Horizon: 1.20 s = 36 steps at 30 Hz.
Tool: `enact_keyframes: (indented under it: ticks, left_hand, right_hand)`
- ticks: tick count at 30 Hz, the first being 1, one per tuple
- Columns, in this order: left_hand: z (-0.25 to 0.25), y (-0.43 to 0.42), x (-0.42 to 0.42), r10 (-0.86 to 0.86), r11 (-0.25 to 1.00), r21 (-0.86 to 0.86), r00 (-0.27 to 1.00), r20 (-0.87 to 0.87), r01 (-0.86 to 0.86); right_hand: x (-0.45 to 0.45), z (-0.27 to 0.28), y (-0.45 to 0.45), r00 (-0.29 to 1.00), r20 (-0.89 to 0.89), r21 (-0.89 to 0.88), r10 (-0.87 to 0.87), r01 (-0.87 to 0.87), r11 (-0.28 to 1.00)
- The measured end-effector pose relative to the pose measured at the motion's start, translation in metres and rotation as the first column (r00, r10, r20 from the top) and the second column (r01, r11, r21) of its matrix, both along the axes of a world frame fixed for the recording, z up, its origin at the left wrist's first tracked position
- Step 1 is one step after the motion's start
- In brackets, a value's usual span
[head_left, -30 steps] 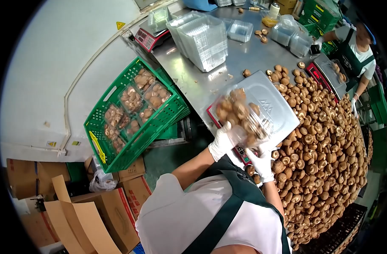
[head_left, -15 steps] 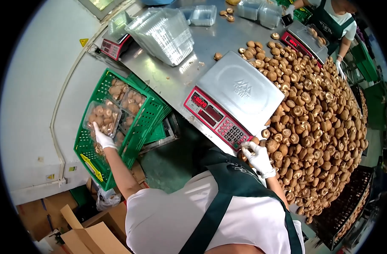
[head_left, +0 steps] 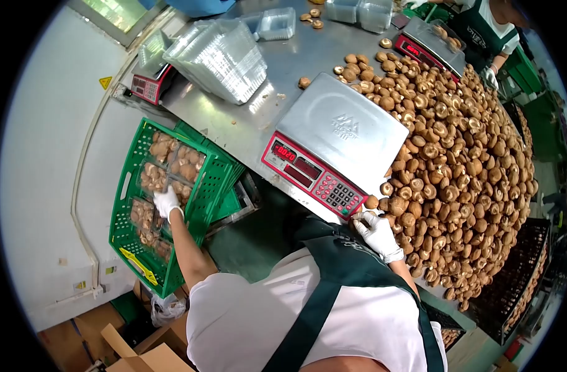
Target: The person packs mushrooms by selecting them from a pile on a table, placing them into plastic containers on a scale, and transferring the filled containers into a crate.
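Observation:
My left hand (head_left: 167, 201), in a white glove, is over the green crate (head_left: 123, 186) at the left. It rests against the clear packs of shiitake mushrooms (head_left: 153, 178) inside, its fingers apart. My right hand (head_left: 378, 237), gloved too, is at the table's front edge beside the scale's keypad. Its fingers are curled on a shiitake mushroom (head_left: 358, 223), which they partly hide. Just beyond lies the silver-and-red scale (head_left: 345, 127), with nothing on its plate. A large heap of loose shiitake mushrooms (head_left: 457, 167) spreads to the right of it.
Stacked clear plastic trays (head_left: 218, 59) stand on the metal table (head_left: 246, 133), near a second scale (head_left: 148, 87). Across the table, another person in a green apron (head_left: 476, 31) is beside a third scale (head_left: 429, 53). Cardboard boxes (head_left: 159, 359) are at the lower left; a black crate (head_left: 513, 279) is at the right.
The pack my left hand was holding up now lies among the others in the crate, and that hand has shifted down onto the packs. My right hand stays near the same spot.

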<state>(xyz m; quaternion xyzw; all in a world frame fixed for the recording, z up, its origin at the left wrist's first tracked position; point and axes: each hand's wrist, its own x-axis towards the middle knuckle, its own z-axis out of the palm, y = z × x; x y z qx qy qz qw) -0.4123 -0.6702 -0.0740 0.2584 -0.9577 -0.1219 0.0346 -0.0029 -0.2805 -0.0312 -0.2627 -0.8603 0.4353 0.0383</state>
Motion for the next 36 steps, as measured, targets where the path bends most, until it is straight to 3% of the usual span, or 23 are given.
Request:
enact_keyframes:
  ticks: [1,3,6,9,12,14,15,16,18,20,23,29,31,32,33,35,36]
  left_hand:
    - [-0.001,0.008,-0.013,-0.185,0.981,0.036,0.97,-0.157,0.192]
    - [0.0,0.045,-0.041,-0.47,0.851,-0.033,0.733,-0.493,0.524]
    - [0.063,0.142,-0.051,-0.595,0.59,-0.066,0.377,-0.71,0.805]
    - [0.109,0.216,-0.071,-0.692,0.399,-0.345,0.031,-0.722,0.85]
    - [0.129,0.26,-0.109,-0.823,0.287,-0.491,-0.051,-0.566,0.823]
    - [0.131,0.277,-0.131,-0.904,0.225,-0.281,0.093,-0.417,0.933]
    - [0.111,0.272,-0.182,-0.963,0.189,-0.194,0.144,-0.226,0.963]
    - [0.125,0.28,-0.168,-0.967,0.21,-0.153,0.182,-0.176,0.966]
    - [0.11,0.277,-0.234,-0.974,0.152,-0.15,0.122,-0.191,0.977]
    - [0.124,0.281,-0.237,-0.961,0.22,0.092,0.232,-0.152,0.971]
    - [0.146,0.29,-0.22,-0.99,0.116,0.067,0.121,-0.071,0.991]
    - [0.146,0.292,-0.23,-0.995,0.096,-0.036,0.096,-0.013,0.995]
    - [0.127,0.287,-0.28,-0.984,0.157,0.004,0.157,-0.085,0.988]
    - [0.124,0.287,-0.295,-0.958,0.281,0.085,0.285,-0.035,0.956]
    - [0.117,0.29,-0.311,-0.961,0.272,0.084,0.276,-0.037,0.959]
    - [0.108,0.295,-0.328,-0.876,0.48,0.014,0.478,0.066,0.877]
    - [0.108,0.296,-0.331,-0.876,0.48,0.012,0.478,0.064,0.877]
  right_hand:
    - [0.002,0.003,0.001,1.0,0.012,-0.005,0.002,-0.002,1.0]
    - [0.006,0.012,0.0,0.998,0.052,-0.043,-0.021,0.023,0.999]
    - [0.016,0.014,-0.002,0.981,0.194,-0.014,-0.031,0.034,0.999]
    - [0.035,0.002,-0.005,0.997,0.062,0.135,-0.039,0.03,0.99]
    - [0.051,0.008,-0.01,0.977,0.149,0.044,-0.154,0.149,0.988]
    - [0.065,0.009,-0.015,0.962,0.143,0.067,-0.231,0.223,0.973]
    - [0.073,-0.001,-0.017,0.953,0.14,0.049,-0.269,0.265,0.963]
    - [0.081,-0.009,-0.021,0.941,0.134,0.047,-0.311,0.307,0.951]
    - [0.094,-0.022,-0.029,0.914,0.097,-0.004,-0.395,0.397,0.918]
    - [0.1,-0.023,-0.037,0.88,0.094,-0.054,-0.465,0.471,0.88]
    - [0.107,-0.026,-0.046,0.831,0.106,-0.113,-0.546,0.555,0.824]
    - [0.11,-0.035,-0.046,0.844,0.076,-0.092,-0.531,0.536,0.839]
    - [0.11,-0.034,-0.045,0.838,0.086,-0.098,-0.539,0.546,0.832]
    - [0.11,-0.033,-0.044,0.841,0.106,-0.083,-0.531,0.54,0.838]
    - [0.111,-0.032,-0.042,0.843,0.125,-0.067,-0.522,0.532,0.844]
    - [0.111,-0.025,-0.04,0.844,0.135,-0.066,-0.518,0.53,0.846]
    - [0.11,-0.023,-0.039,0.851,0.143,-0.066,-0.506,0.518,0.853]
